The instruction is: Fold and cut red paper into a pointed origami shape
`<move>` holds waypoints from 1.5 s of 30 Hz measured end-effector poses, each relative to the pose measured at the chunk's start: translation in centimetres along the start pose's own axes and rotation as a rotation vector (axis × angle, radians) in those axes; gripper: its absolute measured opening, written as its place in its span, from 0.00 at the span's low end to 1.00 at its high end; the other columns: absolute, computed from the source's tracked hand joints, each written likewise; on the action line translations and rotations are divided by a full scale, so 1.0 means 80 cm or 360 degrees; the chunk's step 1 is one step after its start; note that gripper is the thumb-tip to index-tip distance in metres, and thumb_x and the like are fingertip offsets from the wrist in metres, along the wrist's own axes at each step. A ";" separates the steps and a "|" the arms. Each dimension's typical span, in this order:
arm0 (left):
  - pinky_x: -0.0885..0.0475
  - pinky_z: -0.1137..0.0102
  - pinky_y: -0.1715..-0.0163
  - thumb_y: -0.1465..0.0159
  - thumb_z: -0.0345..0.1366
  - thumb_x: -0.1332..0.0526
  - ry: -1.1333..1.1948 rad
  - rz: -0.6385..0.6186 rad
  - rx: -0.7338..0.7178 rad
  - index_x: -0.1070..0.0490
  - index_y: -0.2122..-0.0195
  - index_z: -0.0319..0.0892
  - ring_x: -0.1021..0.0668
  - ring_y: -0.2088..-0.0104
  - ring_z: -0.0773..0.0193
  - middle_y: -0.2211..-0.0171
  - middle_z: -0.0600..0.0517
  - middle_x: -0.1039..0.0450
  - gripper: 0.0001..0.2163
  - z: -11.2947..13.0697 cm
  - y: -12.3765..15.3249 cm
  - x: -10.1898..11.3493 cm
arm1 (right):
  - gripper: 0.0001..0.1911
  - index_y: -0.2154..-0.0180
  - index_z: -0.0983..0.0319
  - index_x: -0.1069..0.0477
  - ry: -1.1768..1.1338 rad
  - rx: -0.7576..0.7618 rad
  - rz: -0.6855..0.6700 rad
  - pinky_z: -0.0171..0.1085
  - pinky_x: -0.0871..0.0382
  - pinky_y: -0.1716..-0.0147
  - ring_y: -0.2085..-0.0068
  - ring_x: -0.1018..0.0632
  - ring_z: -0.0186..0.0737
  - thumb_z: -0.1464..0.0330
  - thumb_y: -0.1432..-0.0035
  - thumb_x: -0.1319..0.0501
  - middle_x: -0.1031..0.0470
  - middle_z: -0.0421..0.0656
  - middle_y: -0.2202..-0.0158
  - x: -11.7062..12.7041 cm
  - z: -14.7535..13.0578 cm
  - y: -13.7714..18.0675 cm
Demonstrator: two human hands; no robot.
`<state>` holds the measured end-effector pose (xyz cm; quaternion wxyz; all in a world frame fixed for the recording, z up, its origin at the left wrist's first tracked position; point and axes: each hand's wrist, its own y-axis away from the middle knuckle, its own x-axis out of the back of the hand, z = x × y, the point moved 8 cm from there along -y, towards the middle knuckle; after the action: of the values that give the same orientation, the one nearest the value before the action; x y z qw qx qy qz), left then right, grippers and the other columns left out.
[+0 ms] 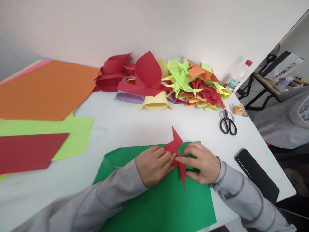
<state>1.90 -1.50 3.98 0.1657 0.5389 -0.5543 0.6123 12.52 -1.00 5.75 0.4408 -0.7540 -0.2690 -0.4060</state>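
A folded red paper shape (177,142) with pointed tips lies over the green sheet (164,206) in front of me. My left hand (155,165) is closed on its left side, fingers curled and pressed onto the paper. From the right, my right hand (201,162) pinches the shape near its middle with thumb and fingers. One red point sticks up beyond the hands and another hangs down toward me between them. The folds under my fingertips are hidden.
Orange (48,90), lime (79,132) and red sheets (31,151) lie at left. Rolled red paper (148,71) and a pile of folded stars (185,80) stand against the wall. Scissors (228,122), a phone (257,175), a bottle (238,77) and a snack packet (238,110) are at right.
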 end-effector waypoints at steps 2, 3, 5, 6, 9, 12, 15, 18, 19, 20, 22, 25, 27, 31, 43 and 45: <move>0.37 0.65 0.78 0.33 0.31 0.46 -0.0055 -0.0037 -0.0026 0.29 0.56 0.35 0.29 0.76 0.62 0.74 0.51 0.29 0.09 0.003 -0.001 -0.001 | 0.19 0.51 0.64 0.30 0.0012 0.0002 -0.0020 0.46 0.29 0.62 0.61 0.30 0.45 0.72 0.45 0.45 0.30 0.49 0.64 -0.001 -0.002 -0.002; 0.37 0.64 0.77 0.33 0.31 0.46 -0.0068 -0.0050 -0.0036 0.29 0.56 0.35 0.29 0.75 0.62 0.74 0.51 0.29 0.09 0.005 -0.001 -0.002 | 0.17 0.53 0.64 0.29 -0.0006 -0.0023 -0.0012 0.45 0.29 0.63 0.62 0.29 0.44 0.72 0.44 0.46 0.30 0.49 0.64 -0.001 -0.001 -0.002; 0.35 0.64 0.77 0.34 0.31 0.46 -0.0041 -0.0067 -0.0036 0.29 0.56 0.34 0.29 0.74 0.61 0.73 0.50 0.29 0.10 0.006 -0.001 -0.004 | 0.12 0.58 0.63 0.27 -0.0100 -0.0130 0.0040 0.43 0.30 0.64 0.64 0.28 0.42 0.72 0.42 0.46 0.29 0.48 0.65 0.001 0.007 0.000; 0.34 0.63 0.77 0.34 0.32 0.47 -0.0002 -0.0069 -0.0027 0.29 0.56 0.33 0.29 0.73 0.61 0.71 0.49 0.28 0.11 0.006 -0.001 -0.006 | 0.10 0.61 0.63 0.27 -0.0174 -0.0214 0.0074 0.41 0.30 0.65 0.65 0.28 0.41 0.71 0.40 0.46 0.28 0.48 0.66 0.002 0.013 0.001; 0.31 0.62 0.75 0.34 0.35 0.47 0.0155 -0.0054 0.0036 0.27 0.62 0.33 0.28 0.70 0.58 0.67 0.45 0.28 0.12 0.005 -0.003 -0.010 | 0.08 0.67 0.62 0.29 -0.0429 -0.0551 0.0185 0.35 0.31 0.71 0.72 0.27 0.35 0.71 0.38 0.46 0.25 0.45 0.69 0.001 0.037 0.012; 0.30 0.63 0.75 0.34 0.38 0.47 0.0213 0.0040 0.0121 0.27 0.70 0.34 0.28 0.70 0.57 0.70 0.45 0.30 0.15 0.005 -0.008 -0.014 | 0.07 0.60 0.62 0.29 -0.0660 -0.0933 0.0277 0.31 0.36 0.78 0.80 0.31 0.30 0.70 0.40 0.44 0.28 0.38 0.77 -0.007 0.060 0.026; 0.30 0.63 0.76 0.34 0.40 0.46 0.0203 0.0173 0.0234 0.30 0.76 0.37 0.29 0.73 0.58 0.75 0.47 0.33 0.16 0.005 -0.012 -0.016 | 0.20 0.48 0.62 0.36 -0.0877 -0.1194 0.0374 0.30 0.37 0.80 0.82 0.31 0.30 0.69 0.43 0.42 0.32 0.32 0.82 -0.014 0.071 0.036; 0.29 0.64 0.76 0.35 0.41 0.45 0.0249 0.0185 0.0360 0.31 0.78 0.39 0.30 0.74 0.59 0.76 0.47 0.33 0.16 0.002 -0.012 -0.021 | 0.22 0.48 0.61 0.36 -0.1033 -0.1347 0.0458 0.30 0.36 0.80 0.83 0.30 0.31 0.70 0.46 0.42 0.33 0.30 0.84 -0.020 0.077 0.041; 0.29 0.64 0.76 0.35 0.41 0.45 0.0271 0.0182 0.0406 0.31 0.78 0.39 0.30 0.74 0.59 0.76 0.47 0.33 0.16 0.000 -0.012 -0.022 | 0.20 0.50 0.60 0.35 -0.1067 -0.1387 0.0470 0.30 0.36 0.81 0.83 0.30 0.31 0.71 0.47 0.42 0.33 0.30 0.84 -0.023 0.079 0.042; 0.29 0.64 0.76 0.35 0.40 0.45 0.0292 0.0197 0.0458 0.31 0.78 0.40 0.31 0.74 0.60 0.76 0.47 0.33 0.15 -0.003 -0.011 -0.021 | 0.18 0.53 0.60 0.34 -0.1095 -0.1423 0.0479 0.29 0.37 0.81 0.84 0.30 0.30 0.71 0.47 0.42 0.32 0.30 0.84 -0.024 0.081 0.043; 0.29 0.65 0.76 0.36 0.39 0.45 0.0340 0.0225 0.0548 0.31 0.77 0.40 0.31 0.75 0.60 0.75 0.48 0.32 0.14 -0.007 -0.010 -0.018 | 0.13 0.58 0.60 0.33 -0.1144 -0.1474 0.0499 0.29 0.38 0.82 0.84 0.31 0.30 0.70 0.47 0.42 0.30 0.32 0.82 -0.027 0.083 0.045; 0.30 0.66 0.75 0.36 0.39 0.44 0.0394 0.0241 0.0642 0.31 0.76 0.41 0.30 0.74 0.61 0.74 0.49 0.31 0.12 -0.011 -0.010 -0.015 | 0.10 0.61 0.60 0.34 -0.1199 -0.1477 0.0511 0.29 0.39 0.82 0.84 0.32 0.29 0.67 0.47 0.40 0.29 0.33 0.81 -0.027 0.084 0.045; 0.30 0.66 0.75 0.37 0.38 0.44 0.0421 0.0244 0.0684 0.32 0.76 0.41 0.30 0.74 0.61 0.74 0.49 0.31 0.12 -0.013 -0.009 -0.015 | 0.13 0.60 0.60 0.36 -0.1232 -0.1405 0.0494 0.29 0.40 0.81 0.82 0.33 0.29 0.66 0.47 0.38 0.31 0.32 0.81 -0.025 0.081 0.041; 0.31 0.66 0.74 0.36 0.39 0.44 0.0506 0.0244 0.0731 0.32 0.76 0.41 0.30 0.74 0.61 0.74 0.49 0.30 0.12 -0.017 -0.007 -0.018 | 0.18 0.56 0.60 0.36 -0.1224 -0.1274 0.0376 0.29 0.43 0.81 0.80 0.34 0.29 0.65 0.48 0.35 0.33 0.33 0.78 -0.024 0.075 0.033; 0.28 0.64 0.71 0.35 0.39 0.45 0.0552 0.0107 0.0705 0.28 0.68 0.38 0.28 0.72 0.60 0.70 0.47 0.28 0.11 -0.018 -0.011 -0.014 | 0.16 0.56 0.61 0.34 -0.1326 -0.1493 0.0571 0.29 0.37 0.81 0.83 0.30 0.30 0.68 0.49 0.40 0.29 0.32 0.83 -0.032 0.087 0.043; 0.28 0.64 0.72 0.35 0.39 0.45 0.0554 0.0142 0.0735 0.28 0.69 0.39 0.28 0.72 0.61 0.70 0.47 0.28 0.12 -0.018 -0.010 -0.014 | 0.11 0.62 0.61 0.33 -0.1372 -0.1528 0.0587 0.29 0.37 0.82 0.84 0.30 0.29 0.68 0.50 0.40 0.29 0.32 0.83 -0.034 0.088 0.044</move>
<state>2.28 0.49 3.72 0.1041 0.4244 -0.3866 0.8122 16.43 3.45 -0.11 -0.0281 -0.9947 -0.0771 -0.0612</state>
